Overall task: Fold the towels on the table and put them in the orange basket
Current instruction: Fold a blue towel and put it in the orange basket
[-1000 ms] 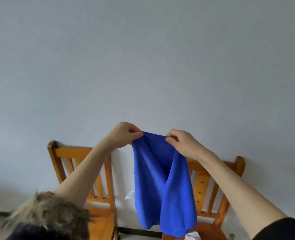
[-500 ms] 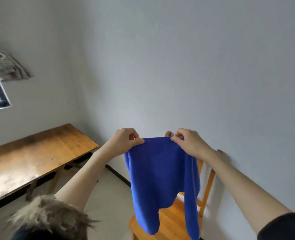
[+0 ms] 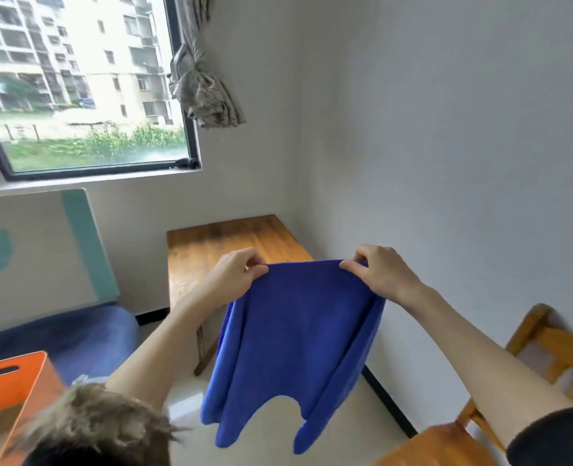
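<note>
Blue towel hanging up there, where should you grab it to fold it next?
The blue towel hangs from the left hand and right hand, which pinch its top edge. Probably keep that hold and catch the loose bottom corners from below, since they dangle free in the air.

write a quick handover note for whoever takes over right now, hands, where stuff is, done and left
Left hand: pinches the top left corner of the blue towel.
Right hand: pinches the top right corner.
The towel hangs in the air between the hands, its lower edge loose and uneven.
Orange basket: low on the left; its contents cannot be seen.
Wooden table: behind the towel, no towels visible on it.
Done: towel picked up and spread out.
Left: fold it and put it in the basket.
</note>
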A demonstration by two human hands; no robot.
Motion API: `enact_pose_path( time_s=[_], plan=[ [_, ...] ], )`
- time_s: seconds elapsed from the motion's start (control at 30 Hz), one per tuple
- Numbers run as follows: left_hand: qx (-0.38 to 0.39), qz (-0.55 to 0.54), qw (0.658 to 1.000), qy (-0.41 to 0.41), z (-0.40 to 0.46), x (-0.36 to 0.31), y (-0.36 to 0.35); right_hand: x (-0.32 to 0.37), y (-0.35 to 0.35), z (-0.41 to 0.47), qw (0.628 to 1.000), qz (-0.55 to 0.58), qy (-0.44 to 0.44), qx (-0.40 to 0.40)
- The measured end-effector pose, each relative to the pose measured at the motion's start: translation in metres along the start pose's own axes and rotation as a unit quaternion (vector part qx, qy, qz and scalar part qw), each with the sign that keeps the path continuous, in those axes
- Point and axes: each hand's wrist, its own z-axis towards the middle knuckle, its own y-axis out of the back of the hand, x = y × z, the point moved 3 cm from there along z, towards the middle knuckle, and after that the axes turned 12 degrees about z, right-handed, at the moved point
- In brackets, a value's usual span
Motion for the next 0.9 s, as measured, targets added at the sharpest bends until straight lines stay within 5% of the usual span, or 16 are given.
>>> enact_pose_path(
  time_s=[0.17,0.57,0.9],
  plan=[
    [-0.029,-0.001,0.995,0.094,0.042,0.086,0.012,0.001,-0.058,0.088,0.993,0.050,0.037,0.103],
    [0.052,0.019,0.985,0.166,0.172,0.220,0.014,-0.013,-0.144,0.279,0.997,0.067,0.026,0.002],
    [0.097,0.065,0.978,0.171,0.280,0.325,-0.029,-0.055,-0.221,0.405,0.992,0.090,-0.026,0.088]
  ],
)
